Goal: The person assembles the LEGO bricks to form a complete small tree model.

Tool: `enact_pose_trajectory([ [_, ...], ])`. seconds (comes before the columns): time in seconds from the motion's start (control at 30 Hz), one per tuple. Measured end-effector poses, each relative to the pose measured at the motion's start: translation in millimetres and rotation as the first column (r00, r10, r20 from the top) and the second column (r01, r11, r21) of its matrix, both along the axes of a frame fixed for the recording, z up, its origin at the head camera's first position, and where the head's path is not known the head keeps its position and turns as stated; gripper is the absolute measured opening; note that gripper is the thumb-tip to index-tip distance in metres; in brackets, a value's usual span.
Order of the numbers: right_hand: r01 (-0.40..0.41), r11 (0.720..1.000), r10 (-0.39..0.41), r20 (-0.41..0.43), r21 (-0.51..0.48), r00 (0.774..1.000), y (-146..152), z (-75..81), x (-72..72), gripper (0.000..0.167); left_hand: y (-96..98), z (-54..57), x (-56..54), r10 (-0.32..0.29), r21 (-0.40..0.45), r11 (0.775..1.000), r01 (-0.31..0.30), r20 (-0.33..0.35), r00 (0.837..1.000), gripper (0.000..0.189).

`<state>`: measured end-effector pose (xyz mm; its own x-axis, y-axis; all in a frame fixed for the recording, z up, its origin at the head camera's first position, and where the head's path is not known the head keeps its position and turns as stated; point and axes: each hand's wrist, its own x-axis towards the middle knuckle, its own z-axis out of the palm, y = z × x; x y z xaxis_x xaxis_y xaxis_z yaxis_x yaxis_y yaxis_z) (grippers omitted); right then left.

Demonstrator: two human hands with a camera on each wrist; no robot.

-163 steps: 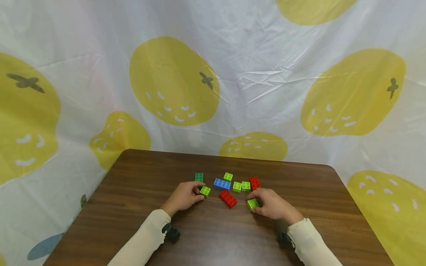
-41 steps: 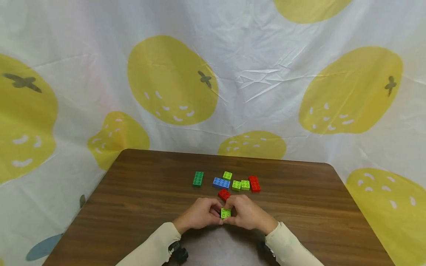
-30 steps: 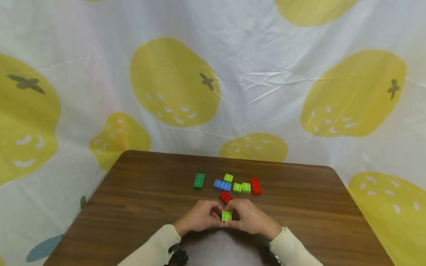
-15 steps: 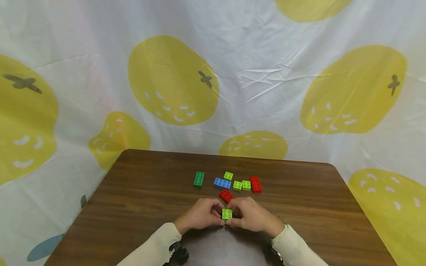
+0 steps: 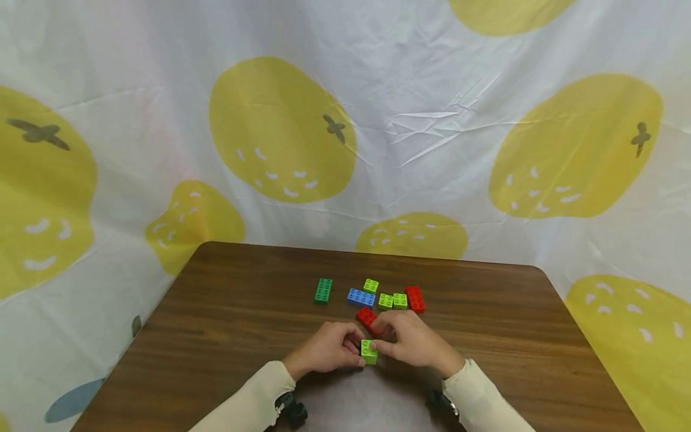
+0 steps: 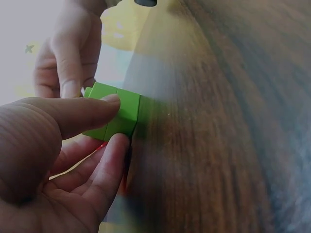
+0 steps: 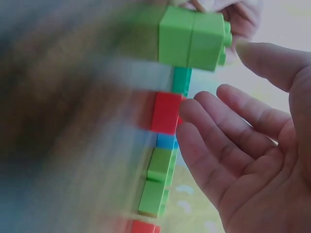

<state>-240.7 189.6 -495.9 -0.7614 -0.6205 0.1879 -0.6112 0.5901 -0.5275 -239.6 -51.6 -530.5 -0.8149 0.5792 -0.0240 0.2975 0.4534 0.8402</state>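
Two lime-green building bricks, stacked one on the other [image 5: 369,353], stand near the middle of the table, studs up. My left hand [image 5: 323,349] pinches this stack from the left; in the left wrist view its thumb and a finger press the stack's sides [image 6: 119,109]. My right hand [image 5: 414,341] is just right of the stack. In the right wrist view its fingers [image 7: 204,170] are spread, the thumb close to the studs, nothing held. Beyond the stack lies a red brick [image 5: 366,317], near the right fingertips; whether they touch it I cannot tell.
Behind lie a blue brick [image 5: 360,297], a dark green brick [image 5: 323,291], a second red brick [image 5: 415,299] and three loose lime bricks, one [image 5: 370,285] behind the blue. The brown table [image 5: 243,300] meets a fruit-patterned curtain [image 5: 421,162] at its far edge.
Earlier, each hand held a separate lime brick, apart; they came together and the bricks are now stacked. Just now my right hand has let go and drawn slightly away, toward the red brick.
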Motion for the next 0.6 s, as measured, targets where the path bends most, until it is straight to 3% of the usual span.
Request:
enact_pose_trajectory([
  [0.27, 0.114, 0.993, -0.115, -0.039, -0.027, 0.993, 12, 1.4, -21.8, 0.025, 0.1, 1.0, 0.5, 0.007, 0.0, 1.0, -0.007, 0.013, 1.0, 0.031],
  [0.43, 0.17, 0.985, -0.173, -0.107, -0.037, 0.979, 22, 0.8, -34.3, 0.027, 0.0, 2.2, 0.9, 0.004, 0.011, 1.0, -0.005, 0.029, 1.0, 0.031],
  [0.6, 0.228, 0.973, -0.23, -0.124, -0.025, 0.965, 32, -1.6, -44.7, 0.031, -0.3, 2.5, 0.8, 0.002, 0.012, 1.0, -0.002, 0.028, 1.0, 0.031],
])
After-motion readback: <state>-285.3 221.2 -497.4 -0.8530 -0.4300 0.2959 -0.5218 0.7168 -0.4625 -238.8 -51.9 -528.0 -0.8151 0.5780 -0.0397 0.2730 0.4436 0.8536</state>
